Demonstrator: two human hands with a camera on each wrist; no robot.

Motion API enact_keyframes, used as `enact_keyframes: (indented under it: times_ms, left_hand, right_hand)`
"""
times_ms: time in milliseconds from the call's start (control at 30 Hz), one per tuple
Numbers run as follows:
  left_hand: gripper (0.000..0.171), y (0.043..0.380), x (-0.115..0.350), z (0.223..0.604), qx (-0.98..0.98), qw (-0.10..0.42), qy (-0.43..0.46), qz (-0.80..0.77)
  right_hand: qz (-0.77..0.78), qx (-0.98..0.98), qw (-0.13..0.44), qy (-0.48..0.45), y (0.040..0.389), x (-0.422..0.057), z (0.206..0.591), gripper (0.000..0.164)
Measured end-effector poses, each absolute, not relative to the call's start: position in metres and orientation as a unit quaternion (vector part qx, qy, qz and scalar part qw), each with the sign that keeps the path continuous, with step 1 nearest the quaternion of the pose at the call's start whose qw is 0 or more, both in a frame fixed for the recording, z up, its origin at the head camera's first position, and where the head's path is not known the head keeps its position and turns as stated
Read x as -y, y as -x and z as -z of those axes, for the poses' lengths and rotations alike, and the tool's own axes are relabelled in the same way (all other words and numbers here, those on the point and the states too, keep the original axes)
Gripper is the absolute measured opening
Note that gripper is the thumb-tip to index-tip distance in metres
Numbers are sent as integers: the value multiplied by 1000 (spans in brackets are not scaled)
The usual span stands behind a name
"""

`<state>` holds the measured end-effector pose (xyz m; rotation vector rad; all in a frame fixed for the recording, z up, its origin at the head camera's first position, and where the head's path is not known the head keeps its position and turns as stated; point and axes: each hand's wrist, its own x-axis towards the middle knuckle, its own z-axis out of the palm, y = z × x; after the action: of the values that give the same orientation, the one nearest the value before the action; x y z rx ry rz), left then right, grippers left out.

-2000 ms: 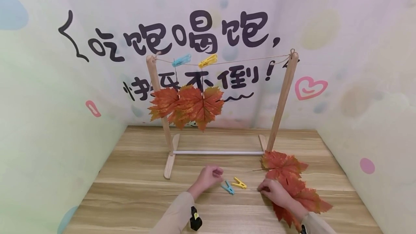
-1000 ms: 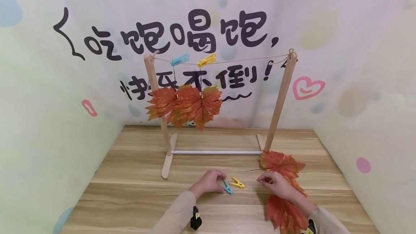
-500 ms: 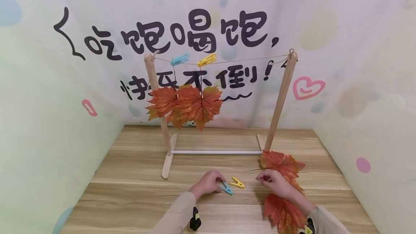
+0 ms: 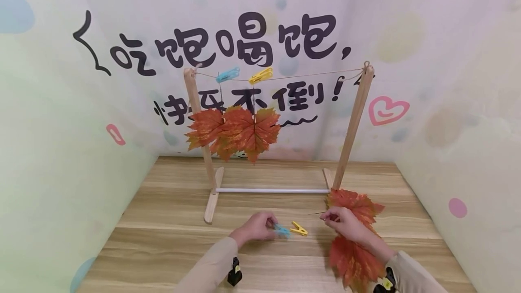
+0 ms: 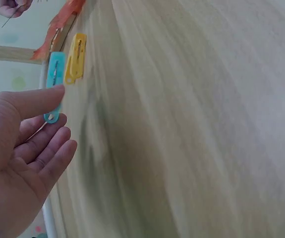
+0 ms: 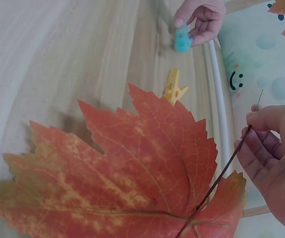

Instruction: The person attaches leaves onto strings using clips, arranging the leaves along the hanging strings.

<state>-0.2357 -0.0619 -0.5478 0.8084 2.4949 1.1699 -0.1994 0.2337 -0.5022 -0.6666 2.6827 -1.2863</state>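
My left hand (image 4: 260, 226) pinches a blue clothespin (image 5: 56, 67) between thumb and fingertips, close over the table. Just right of it lies a yellow clothespin (image 4: 299, 229). My right hand (image 4: 346, 226) holds a red-orange artificial maple leaf (image 6: 132, 173) by its thin dark stem (image 6: 224, 171), pinched between thumb and fingers. The leaf's blade hangs below the hand in the head view. Another maple leaf (image 4: 352, 202) lies behind the right hand, partly covered by it, its stem pointing left.
A wooden stand (image 4: 354, 125) with a string (image 4: 309, 75) across its top stands at the back. Blue (image 4: 228, 75) and yellow pegs (image 4: 260, 76) hold hanging maple leaves (image 4: 254, 132) on its left half. A white rod (image 4: 272, 190) joins the feet.
My left hand has reached the blue clothespin, pinched it and shifted it slightly left. My right hand has moved a little up with the leaf, drawing it off the other leaf.
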Motion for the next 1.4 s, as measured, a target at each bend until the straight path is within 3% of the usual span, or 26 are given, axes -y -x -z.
enact_keyframes:
  times_ms: [300,567,833,1200,1400]
  left_hand:
    - [23,248,76,514,-856,138,-270,-418]
    - [20,263,84,478,-859,82,-290,-413]
    - [23,269,88,432,-868,75,-298,-391]
    - [26,278,97,364,-872,11,-322,-368]
    - [25,284,102,326,-882,-23,-323,-343]
  right_hand:
    - [417,-875,34,243,213,-229,477,10]
    - [411,-878,37,243,223,-214,446,10]
    - [404,-881,8,247,238,-204,430,11]
    - [417,-873,-42,248,233,-172,373,12]
    - [425,-869,-55,248,252,-173,370,12]
